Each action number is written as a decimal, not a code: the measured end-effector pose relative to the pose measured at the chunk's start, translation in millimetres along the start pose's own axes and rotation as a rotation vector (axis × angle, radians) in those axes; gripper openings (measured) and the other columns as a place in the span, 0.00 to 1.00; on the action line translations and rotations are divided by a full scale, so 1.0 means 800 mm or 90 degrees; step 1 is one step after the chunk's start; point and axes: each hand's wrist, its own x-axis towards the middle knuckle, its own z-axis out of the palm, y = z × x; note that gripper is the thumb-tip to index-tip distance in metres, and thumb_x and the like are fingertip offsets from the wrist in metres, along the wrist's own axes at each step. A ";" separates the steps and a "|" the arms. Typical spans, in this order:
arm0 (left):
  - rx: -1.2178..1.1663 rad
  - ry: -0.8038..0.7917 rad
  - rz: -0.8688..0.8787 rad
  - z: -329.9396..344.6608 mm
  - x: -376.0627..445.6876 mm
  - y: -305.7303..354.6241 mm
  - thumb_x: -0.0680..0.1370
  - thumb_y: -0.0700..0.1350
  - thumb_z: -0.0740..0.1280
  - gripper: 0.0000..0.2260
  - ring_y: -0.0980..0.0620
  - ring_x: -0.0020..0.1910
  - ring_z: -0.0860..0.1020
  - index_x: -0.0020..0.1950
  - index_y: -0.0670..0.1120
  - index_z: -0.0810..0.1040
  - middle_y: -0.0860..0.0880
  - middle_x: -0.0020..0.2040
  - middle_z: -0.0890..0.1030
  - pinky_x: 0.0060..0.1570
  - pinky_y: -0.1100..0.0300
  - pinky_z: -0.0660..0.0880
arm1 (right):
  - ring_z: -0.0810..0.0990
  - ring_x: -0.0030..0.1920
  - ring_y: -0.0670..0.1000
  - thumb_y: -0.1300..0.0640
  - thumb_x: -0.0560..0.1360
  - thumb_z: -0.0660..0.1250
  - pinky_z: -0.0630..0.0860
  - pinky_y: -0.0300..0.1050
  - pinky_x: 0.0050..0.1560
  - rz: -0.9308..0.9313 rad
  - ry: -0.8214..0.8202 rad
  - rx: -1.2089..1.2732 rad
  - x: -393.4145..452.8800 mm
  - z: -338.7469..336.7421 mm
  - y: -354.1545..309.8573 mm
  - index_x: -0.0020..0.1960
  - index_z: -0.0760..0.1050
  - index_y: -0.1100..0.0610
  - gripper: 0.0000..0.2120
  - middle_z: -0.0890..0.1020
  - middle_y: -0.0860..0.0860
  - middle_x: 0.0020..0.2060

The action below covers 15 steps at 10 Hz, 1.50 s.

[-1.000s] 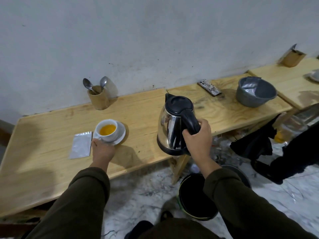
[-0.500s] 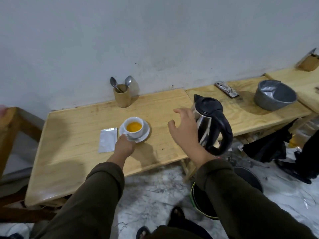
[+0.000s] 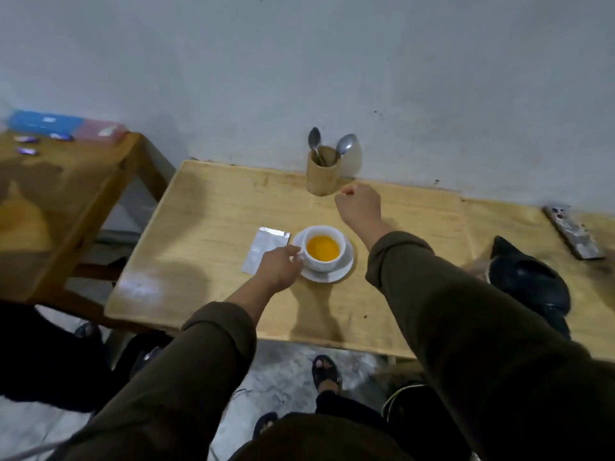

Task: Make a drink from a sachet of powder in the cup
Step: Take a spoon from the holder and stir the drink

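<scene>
The cup (image 3: 322, 248) of orange drink stands on its saucer (image 3: 346, 266); the left hand (image 3: 279, 271) pinches its handle. Beyond the cup, the right hand (image 3: 359, 205), loosely curled and empty, nears the spoon holder (image 3: 322, 176). A knock could topple that holder. Open tabletop (image 3: 206, 227) lies left of the cup.

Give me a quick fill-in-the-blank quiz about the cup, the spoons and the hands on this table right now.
1. The liquid in the cup is ____ in colour.
2. The cup stands on a white ____.
3. The holder by the wall has ____ spoons in it.
4. The sachet lies flat on the cup's ____ side.

Missing words: orange; saucer; two; left
</scene>
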 end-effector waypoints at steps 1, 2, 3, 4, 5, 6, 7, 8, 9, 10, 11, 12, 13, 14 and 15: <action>-0.024 -0.006 -0.030 -0.004 0.010 -0.004 0.78 0.51 0.63 0.17 0.49 0.64 0.75 0.65 0.46 0.75 0.47 0.65 0.78 0.60 0.61 0.69 | 0.78 0.52 0.57 0.59 0.77 0.58 0.73 0.46 0.49 0.008 -0.023 0.023 0.051 0.016 -0.009 0.54 0.77 0.62 0.13 0.81 0.59 0.52; -0.047 0.000 -0.070 -0.007 0.019 -0.005 0.76 0.51 0.66 0.15 0.51 0.60 0.78 0.59 0.46 0.79 0.48 0.60 0.81 0.52 0.63 0.69 | 0.78 0.54 0.58 0.59 0.77 0.59 0.73 0.46 0.49 0.023 -0.065 0.025 0.098 0.026 -0.016 0.58 0.75 0.62 0.14 0.80 0.60 0.54; -0.079 0.009 -0.101 -0.005 0.024 -0.003 0.75 0.50 0.68 0.13 0.53 0.57 0.79 0.56 0.45 0.81 0.49 0.57 0.83 0.44 0.67 0.68 | 0.76 0.60 0.61 0.61 0.74 0.63 0.74 0.52 0.61 -0.037 -0.124 -0.057 0.147 0.050 -0.007 0.59 0.75 0.63 0.15 0.78 0.62 0.59; -0.093 0.027 -0.122 -0.004 0.030 -0.003 0.74 0.49 0.69 0.12 0.55 0.54 0.80 0.54 0.45 0.81 0.49 0.54 0.84 0.39 0.72 0.68 | 0.75 0.61 0.60 0.60 0.74 0.61 0.73 0.51 0.61 -0.045 -0.146 -0.071 0.168 0.060 -0.005 0.61 0.75 0.60 0.16 0.77 0.60 0.61; -0.108 0.017 -0.146 -0.007 0.036 -0.003 0.73 0.48 0.71 0.11 0.58 0.47 0.76 0.52 0.45 0.82 0.49 0.51 0.83 0.32 0.82 0.67 | 0.77 0.58 0.60 0.57 0.75 0.59 0.75 0.52 0.60 -0.056 -0.120 -0.059 0.181 0.074 -0.007 0.59 0.76 0.59 0.15 0.79 0.59 0.58; -0.134 -0.010 -0.162 -0.009 0.041 -0.007 0.72 0.48 0.72 0.10 0.58 0.44 0.76 0.50 0.44 0.82 0.50 0.46 0.82 0.30 0.83 0.67 | 0.80 0.49 0.59 0.52 0.76 0.55 0.78 0.55 0.55 -0.112 -0.042 -0.053 0.181 0.085 -0.017 0.52 0.78 0.60 0.17 0.81 0.58 0.52; -0.155 -0.030 -0.175 -0.009 0.045 -0.012 0.72 0.48 0.73 0.10 0.57 0.45 0.77 0.48 0.45 0.82 0.51 0.44 0.81 0.34 0.76 0.69 | 0.80 0.50 0.60 0.51 0.76 0.53 0.77 0.57 0.54 -0.098 -0.004 -0.050 0.182 0.091 -0.025 0.54 0.76 0.59 0.18 0.82 0.58 0.52; -0.160 -0.043 -0.188 -0.008 0.047 -0.017 0.71 0.50 0.73 0.11 0.60 0.41 0.77 0.48 0.46 0.82 0.53 0.42 0.81 0.35 0.75 0.70 | 0.80 0.53 0.60 0.53 0.76 0.55 0.76 0.57 0.57 -0.055 -0.007 -0.053 0.190 0.091 -0.027 0.59 0.74 0.57 0.16 0.81 0.56 0.55; -0.176 -0.056 -0.190 -0.009 0.049 -0.019 0.71 0.50 0.73 0.10 0.63 0.39 0.76 0.48 0.47 0.81 0.54 0.41 0.80 0.33 0.78 0.70 | 0.80 0.53 0.60 0.54 0.77 0.56 0.76 0.56 0.58 -0.039 -0.029 -0.093 0.195 0.093 -0.028 0.60 0.73 0.57 0.15 0.81 0.57 0.55; -0.177 -0.064 -0.188 -0.011 0.050 -0.017 0.72 0.48 0.73 0.11 0.58 0.45 0.78 0.51 0.44 0.81 0.52 0.44 0.81 0.40 0.71 0.71 | 0.80 0.53 0.61 0.53 0.77 0.56 0.75 0.56 0.58 -0.034 -0.022 -0.118 0.201 0.096 -0.031 0.58 0.74 0.59 0.15 0.81 0.57 0.54; -0.172 -0.071 -0.188 -0.012 0.051 -0.016 0.72 0.48 0.73 0.12 0.57 0.47 0.78 0.52 0.44 0.81 0.52 0.44 0.81 0.40 0.71 0.70 | 0.80 0.51 0.60 0.51 0.77 0.57 0.75 0.55 0.56 -0.034 -0.018 -0.159 0.205 0.099 -0.033 0.55 0.75 0.58 0.14 0.83 0.57 0.51; -0.171 -0.075 -0.190 -0.011 0.052 -0.017 0.71 0.49 0.73 0.13 0.58 0.45 0.77 0.52 0.44 0.81 0.52 0.43 0.80 0.39 0.71 0.70 | 0.80 0.51 0.59 0.52 0.78 0.59 0.74 0.53 0.54 -0.030 -0.025 -0.188 0.209 0.095 -0.034 0.54 0.76 0.57 0.12 0.83 0.56 0.50; -0.175 -0.074 -0.188 -0.010 0.051 -0.017 0.72 0.49 0.73 0.12 0.57 0.45 0.77 0.51 0.45 0.81 0.51 0.44 0.80 0.38 0.70 0.70 | 0.79 0.54 0.59 0.56 0.76 0.61 0.74 0.55 0.55 -0.062 -0.045 -0.224 0.212 0.089 -0.033 0.55 0.76 0.57 0.10 0.82 0.55 0.52; -0.166 -0.077 -0.173 -0.010 0.051 -0.017 0.73 0.50 0.72 0.09 0.55 0.48 0.77 0.48 0.46 0.81 0.51 0.45 0.80 0.39 0.70 0.69 | 0.80 0.52 0.57 0.57 0.74 0.63 0.77 0.52 0.54 -0.091 -0.018 -0.178 0.209 0.077 -0.035 0.53 0.76 0.55 0.09 0.82 0.53 0.50; -0.152 -0.077 -0.156 -0.009 0.052 -0.018 0.73 0.50 0.71 0.06 0.53 0.50 0.78 0.44 0.49 0.79 0.51 0.45 0.80 0.39 0.69 0.70 | 0.79 0.52 0.57 0.57 0.78 0.60 0.77 0.51 0.52 -0.112 0.018 -0.042 0.196 0.061 -0.046 0.54 0.77 0.58 0.09 0.80 0.56 0.53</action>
